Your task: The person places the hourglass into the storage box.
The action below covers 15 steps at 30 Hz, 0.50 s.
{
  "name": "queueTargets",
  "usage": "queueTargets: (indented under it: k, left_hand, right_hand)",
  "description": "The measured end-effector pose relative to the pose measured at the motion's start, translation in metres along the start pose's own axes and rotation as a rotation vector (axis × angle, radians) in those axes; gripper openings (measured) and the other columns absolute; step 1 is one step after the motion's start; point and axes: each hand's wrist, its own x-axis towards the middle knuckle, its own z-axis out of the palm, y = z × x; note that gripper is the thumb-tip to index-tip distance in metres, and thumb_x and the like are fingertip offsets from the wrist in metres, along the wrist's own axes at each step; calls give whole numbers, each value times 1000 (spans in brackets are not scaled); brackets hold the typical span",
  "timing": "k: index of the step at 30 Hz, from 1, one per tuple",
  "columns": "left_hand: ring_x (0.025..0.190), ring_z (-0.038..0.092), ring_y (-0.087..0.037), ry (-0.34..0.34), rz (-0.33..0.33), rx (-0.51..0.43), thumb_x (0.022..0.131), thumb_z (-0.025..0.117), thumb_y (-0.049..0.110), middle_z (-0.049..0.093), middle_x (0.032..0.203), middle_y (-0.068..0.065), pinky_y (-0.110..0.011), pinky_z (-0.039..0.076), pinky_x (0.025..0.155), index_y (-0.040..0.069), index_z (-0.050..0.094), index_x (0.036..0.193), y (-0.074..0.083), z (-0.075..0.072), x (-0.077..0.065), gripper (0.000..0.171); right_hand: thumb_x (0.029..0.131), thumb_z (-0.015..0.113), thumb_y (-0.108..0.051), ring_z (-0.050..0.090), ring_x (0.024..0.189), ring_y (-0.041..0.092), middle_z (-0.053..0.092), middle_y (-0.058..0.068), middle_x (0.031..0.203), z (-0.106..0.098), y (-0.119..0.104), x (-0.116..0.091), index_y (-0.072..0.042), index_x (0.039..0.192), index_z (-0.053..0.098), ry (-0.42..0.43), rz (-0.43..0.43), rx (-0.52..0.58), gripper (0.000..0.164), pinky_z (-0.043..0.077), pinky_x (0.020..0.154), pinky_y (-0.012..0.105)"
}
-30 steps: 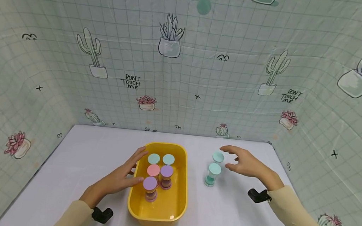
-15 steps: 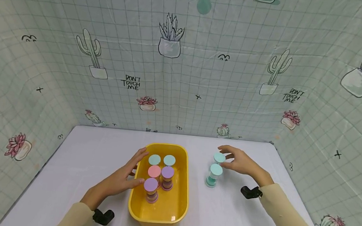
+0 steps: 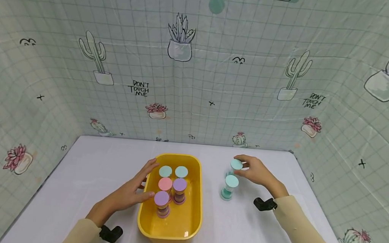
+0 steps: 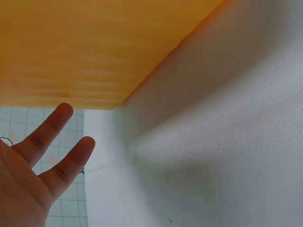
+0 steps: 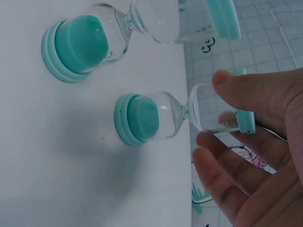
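My right hand (image 3: 258, 171) has its thumb and fingers around the upper end of a mint-green hourglass (image 3: 236, 165). In the right wrist view its sand (image 5: 144, 117) lies in the lower bulb. A second mint hourglass (image 3: 231, 182) stands upright just nearer to me. My left hand (image 3: 128, 193) rests along the left rim of a yellow tub (image 3: 191, 228), fingers spread and thumb over the rim beside a purple-capped hourglass (image 3: 161, 199). Inside the tub also stand another purple-capped hourglass (image 3: 180, 185), a pink one (image 3: 165, 184) and two with mint caps (image 3: 165, 171).
Everything stands on a white-covered table (image 3: 109, 156). A grid-patterned cloth (image 3: 197, 80) with cactus drawings hangs behind it and at both sides. Each wrist wears a black mount (image 3: 265, 204).
My right hand has moved left and closed on the far mint hourglass, which now sits slightly higher in the view. The left hand has stayed on the tub rim.
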Motion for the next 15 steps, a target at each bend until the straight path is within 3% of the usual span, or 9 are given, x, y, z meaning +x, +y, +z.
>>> queueTargets:
  k: [8, 15]
  left_hand:
    - [132, 50, -43, 12, 1, 3, 98, 64, 29, 1, 174, -13, -52, 49, 93, 25, 17, 166, 0, 0, -2, 82]
    - [133, 50, -44, 11, 8, -3, 98, 64, 29, 1, 174, -12, -52, 49, 93, 25, 16, 166, -1, 1, 0, 83]
  right_hand:
    - [96, 72, -23, 65, 120, 47, 58, 28, 142, 2, -1, 2, 4, 145, 52, 9, 50, 31, 60, 57, 92, 52]
    - [96, 72, -19, 70, 111, 44, 63, 28, 131, 6, -1, 4, 4, 137, 56, 26, 78, 73, 50, 60, 87, 48]
